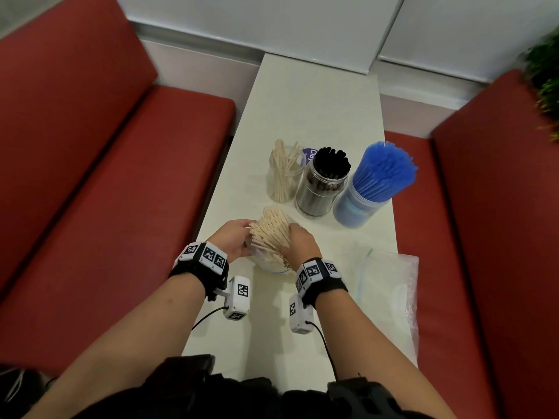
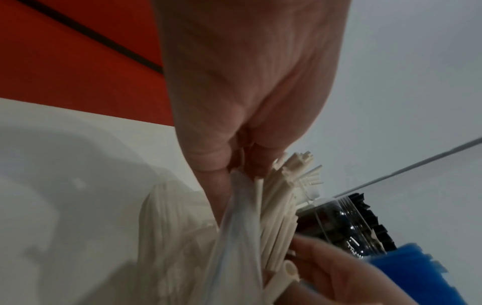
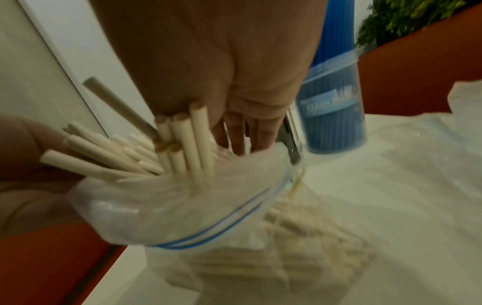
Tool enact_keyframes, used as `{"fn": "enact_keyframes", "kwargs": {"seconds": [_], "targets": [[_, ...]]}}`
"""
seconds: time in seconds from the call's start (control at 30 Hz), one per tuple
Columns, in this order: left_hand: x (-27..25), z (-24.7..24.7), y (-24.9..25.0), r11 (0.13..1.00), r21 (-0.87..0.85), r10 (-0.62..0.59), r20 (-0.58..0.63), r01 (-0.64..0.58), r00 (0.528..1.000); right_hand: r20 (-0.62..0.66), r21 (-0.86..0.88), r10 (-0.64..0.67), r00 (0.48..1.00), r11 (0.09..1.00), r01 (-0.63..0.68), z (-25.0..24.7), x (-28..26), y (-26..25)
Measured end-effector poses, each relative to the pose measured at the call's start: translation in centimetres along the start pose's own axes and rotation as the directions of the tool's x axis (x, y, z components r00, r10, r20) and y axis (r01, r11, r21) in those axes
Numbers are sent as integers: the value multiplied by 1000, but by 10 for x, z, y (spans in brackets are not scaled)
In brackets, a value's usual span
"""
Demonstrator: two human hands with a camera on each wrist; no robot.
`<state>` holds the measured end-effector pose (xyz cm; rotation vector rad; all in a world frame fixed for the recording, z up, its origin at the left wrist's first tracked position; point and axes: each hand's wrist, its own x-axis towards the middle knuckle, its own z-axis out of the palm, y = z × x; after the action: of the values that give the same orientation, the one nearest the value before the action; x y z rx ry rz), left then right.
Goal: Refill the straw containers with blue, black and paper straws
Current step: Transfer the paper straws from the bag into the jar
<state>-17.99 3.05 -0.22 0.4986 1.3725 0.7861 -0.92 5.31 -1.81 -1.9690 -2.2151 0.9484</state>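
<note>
A clear zip bag (image 1: 267, 261) full of paper straws (image 1: 270, 231) stands at the table's near middle. My left hand (image 1: 234, 237) pinches the bag's edge (image 2: 234, 185) on its left side. My right hand (image 1: 298, 241) reaches into the bag's mouth (image 3: 182, 216) and curls around the straw bundle (image 3: 182, 140). Behind the bag stand three containers: a glass jar with a few paper straws (image 1: 284, 176), a jar packed with black straws (image 1: 322, 182), and a tub full of blue straws (image 1: 370, 186). The blue tub (image 3: 336, 103) shows close beyond my right hand.
Empty clear plastic bags (image 1: 388, 285) lie on the white table (image 1: 314, 101) to my right, near its edge. Red bench seats (image 1: 90, 176) flank the narrow table on both sides. A green plant (image 1: 544, 71) is at the far right.
</note>
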Motion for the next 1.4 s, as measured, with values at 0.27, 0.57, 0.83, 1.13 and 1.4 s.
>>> {"fn": "enact_keyframes", "kwargs": {"seconds": [0.27,0.57,0.83,1.13,1.4], "targets": [[-7,-9,-3,999,-45,24,-29,-25,999,-44,89,-107,993,990,111,9,-2,-6],[-5,-12,8,993,-111,29,-48,-34,998,-134,384,-129,983,907,171,2,-10,-4],[-4,-11,12,987,-154,37,-62,-46,997,-134,457,-140,981,870,187,-16,0,-10],[3,-11,16,986,-158,44,-41,-50,998,-182,599,-104,978,777,194,-12,10,-17],[7,-15,22,983,-176,67,32,-61,997,-309,693,-73,948,666,277,-62,26,-45]]}}
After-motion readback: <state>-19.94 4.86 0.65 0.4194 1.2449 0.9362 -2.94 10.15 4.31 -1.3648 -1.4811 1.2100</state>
